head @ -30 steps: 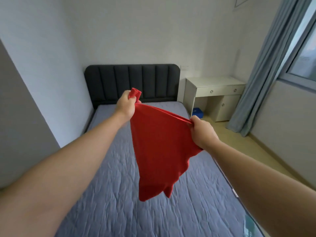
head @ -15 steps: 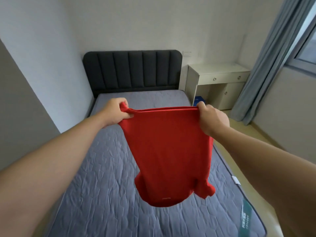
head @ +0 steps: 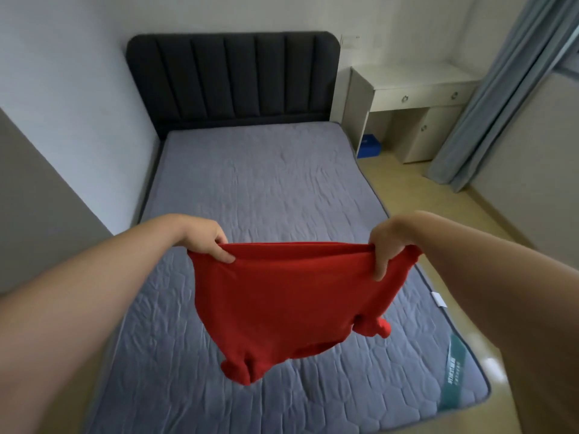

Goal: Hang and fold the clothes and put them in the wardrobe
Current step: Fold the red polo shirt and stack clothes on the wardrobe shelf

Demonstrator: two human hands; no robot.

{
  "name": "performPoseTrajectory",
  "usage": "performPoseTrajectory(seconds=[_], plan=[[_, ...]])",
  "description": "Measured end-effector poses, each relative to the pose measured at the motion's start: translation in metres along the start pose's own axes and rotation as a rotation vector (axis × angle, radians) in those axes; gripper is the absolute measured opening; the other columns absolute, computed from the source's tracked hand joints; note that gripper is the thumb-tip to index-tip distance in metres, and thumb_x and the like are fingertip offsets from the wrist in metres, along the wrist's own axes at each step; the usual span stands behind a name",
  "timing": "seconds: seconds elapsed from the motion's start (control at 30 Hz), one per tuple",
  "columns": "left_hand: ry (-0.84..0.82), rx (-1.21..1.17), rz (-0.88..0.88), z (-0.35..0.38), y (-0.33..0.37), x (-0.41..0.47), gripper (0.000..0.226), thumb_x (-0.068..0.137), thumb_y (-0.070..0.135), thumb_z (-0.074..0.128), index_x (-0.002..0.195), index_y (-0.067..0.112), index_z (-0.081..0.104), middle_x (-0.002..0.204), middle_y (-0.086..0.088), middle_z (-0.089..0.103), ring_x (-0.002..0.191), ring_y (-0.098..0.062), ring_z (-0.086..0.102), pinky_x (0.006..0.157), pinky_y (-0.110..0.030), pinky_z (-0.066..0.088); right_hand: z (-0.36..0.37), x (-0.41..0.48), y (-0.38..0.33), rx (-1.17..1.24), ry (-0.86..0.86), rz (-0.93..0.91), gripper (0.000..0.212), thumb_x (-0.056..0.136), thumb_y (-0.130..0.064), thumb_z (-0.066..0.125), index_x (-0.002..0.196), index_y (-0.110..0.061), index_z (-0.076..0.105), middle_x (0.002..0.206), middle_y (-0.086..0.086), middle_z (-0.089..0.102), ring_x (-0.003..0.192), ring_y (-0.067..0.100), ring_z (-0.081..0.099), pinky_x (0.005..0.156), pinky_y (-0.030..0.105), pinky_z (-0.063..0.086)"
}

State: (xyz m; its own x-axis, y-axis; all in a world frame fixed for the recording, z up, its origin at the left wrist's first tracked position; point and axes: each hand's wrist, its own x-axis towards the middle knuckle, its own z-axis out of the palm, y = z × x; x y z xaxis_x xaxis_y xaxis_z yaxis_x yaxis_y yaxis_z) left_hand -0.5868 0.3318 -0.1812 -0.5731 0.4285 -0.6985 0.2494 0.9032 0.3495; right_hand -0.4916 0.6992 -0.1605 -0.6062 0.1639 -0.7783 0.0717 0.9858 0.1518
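– Spreading wide over the bed: the red garment (head: 282,302) is now pulled flat between two hands, its top edge taut and two sleeve-like lumps dangling at the bottom. A second ago it hung as a narrow bunch from a raised left hand.
– Who holds what?
– The left hand (head: 203,242) pinches one corner of that edge, with its fingers curled into the cloth. The right hand (head: 388,245) grips the other corner, wrapped over the hem. Both are clamped on the fabric, and both sit lower than before.
– Where is it, exactly?
– In the air above the near half of the grey mattress (head: 266,183). Whether the lowest fold touches the quilting cannot be told.
– What does that mean for the job?
– The shake-out is probably finished, and laying it down to fold looks like the next step. Nothing is folded or hung yet, and no wardrobe is in view.
– Surroundings?
– A dark headboard (head: 232,79) stands at the far end. Beside it is a white desk (head: 413,76) with a blue box (head: 369,145) beneath, and a grey-blue curtain (head: 488,98) hangs on the right.
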Motion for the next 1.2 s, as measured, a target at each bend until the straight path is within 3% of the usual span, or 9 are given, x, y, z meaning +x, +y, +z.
performPoseTrajectory(seconds=[0.13,0.27,0.37,0.57,0.7,0.8,0.9,1.0,1.2], plan=[[0.002,0.16,-0.036,-0.017,-0.033,0.052,0.019,0.086,0.024,0.079,0.093,0.02,0.062,0.091,-0.001,0.069,0.075,-0.013,0.064,0.067,-0.028,0.054,-0.018,0.051,-0.013,-0.118,0.217,0.061,0.035,0.087,-0.025,0.07,0.119,-0.01,0.068,0.111,0.009,0.068,0.098,0.029,0.066,0.079,0.032,0.051],[0.416,0.314,-0.099,-0.036,-0.055,0.11,0.009,0.091,0.023,0.066,0.096,0.028,0.06,0.11,-0.003,0.068,0.098,-0.025,0.064,0.079,-0.032,0.05,-0.038,0.106,-0.023,-0.04,0.433,0.143,0.032,0.087,-0.004,0.054,0.117,-0.013,0.063,0.122,0.014,0.062,0.11,0.036,0.061,0.087,0.04,0.053],[0.631,0.343,-0.208,-0.06,-0.068,0.143,0.027,0.089,0.014,0.057,0.106,0.032,0.069,0.118,-0.004,0.069,0.109,-0.03,0.066,0.082,-0.034,0.05,-0.062,0.14,-0.034,-0.04,0.63,0.199,0.037,0.087,-0.007,0.057,0.124,-0.014,0.056,0.127,0.016,0.055,0.12,0.037,0.051,0.096,0.043,0.044],[0.994,-0.048,-0.165,-0.12,-0.081,0.155,0.037,0.086,-0.004,0.053,0.109,0.019,0.07,0.11,-0.02,0.069,0.102,-0.041,0.064,0.079,-0.038,0.048,-0.118,0.159,-0.04,0.031,1.133,0.247,0.025,0.087,-0.002,0.054,0.11,-0.009,0.05,0.112,0.018,0.055,0.107,0.038,0.05,0.091,0.046,0.04],[1.238,-0.054,-0.014,-0.126,-0.089,0.139,0.037,0.091,-0.004,0.043,0.116,0.01,0.065,0.102,-0.026,0.065,0.091,-0.044,0.061,0.071,-0.043,0.044,-0.135,0.156,-0.042,0.065,1.348,0.228,0.026,0.081,-0.002,0.061,0.102,-0.011,0.05,0.1,0.014,0.054,0.096,0.036,0.048,0.085,0.046,0.038],[1.218,-0.022,-0.002,-0.091,-0.11,0.147,0.038,0.093,-0.003,0.047,0.127,0.004,0.063,0.117,-0.027,0.063,0.111,-0.045,0.057,0.089,-0.052,0.049,-0.111,0.164,-0.047,-0.031,1.33,0.14,0.024,0.076,-0.001,0.063,0.096,-0.011,0.053,0.093,0.013,0.056,0.092,0.036,0.048,0.082,0.046,0.037],[1.121,0.004,0.005,-0.032,-0.137,0.17,0.044,0.087,-0.011,0.052,0.129,-0.004,0.062,0.131,-0.029,0.06,0.13,-0.042,0.051,0.111,-0.048,0.039,-0.063,0.192,-0.057,-0.083,1.182,0.009,0.018,0.077,0.003,0.058,0.092,-0.006,0.059,0.09,0.014,0.06,0.093,0.037,0.05,0.08,0.046,0.034],[0.962,0.077,-0.021,0.044,-0.163,0.206,0.046,0.087,-0.013,0.053,0.132,-0.006,0.061,0.136,-0.028,0.058,0.136,-0.042,0.046,0.117,-0.045,0.032,-0.001,0.237,-0.074,-0.092,0.984,-0.056,0.022,0.079,0.001,0.055,0.099,-0.008,0.06,0.097,0.012,0.063,0.096,0.036,0.055,0.078,0.042,0.035],[0.518,0.338,-0.268,0.222,-0.211,0.282,0.058,0.098,-0.001,0.036,0.153,0.017,0.04,0.16,-0.014,0.035,0.152,-0.031,0.022,0.116,-0.045,0.034,0.166,0.358,-0.114,-0.151,0.638,-0.138,0.028,0.089,-0.002,0.047,0.112,-0.012,0.059,0.111,0.007,0.063,0.102,0.032,0.065,0.067,0.037,0.04]])
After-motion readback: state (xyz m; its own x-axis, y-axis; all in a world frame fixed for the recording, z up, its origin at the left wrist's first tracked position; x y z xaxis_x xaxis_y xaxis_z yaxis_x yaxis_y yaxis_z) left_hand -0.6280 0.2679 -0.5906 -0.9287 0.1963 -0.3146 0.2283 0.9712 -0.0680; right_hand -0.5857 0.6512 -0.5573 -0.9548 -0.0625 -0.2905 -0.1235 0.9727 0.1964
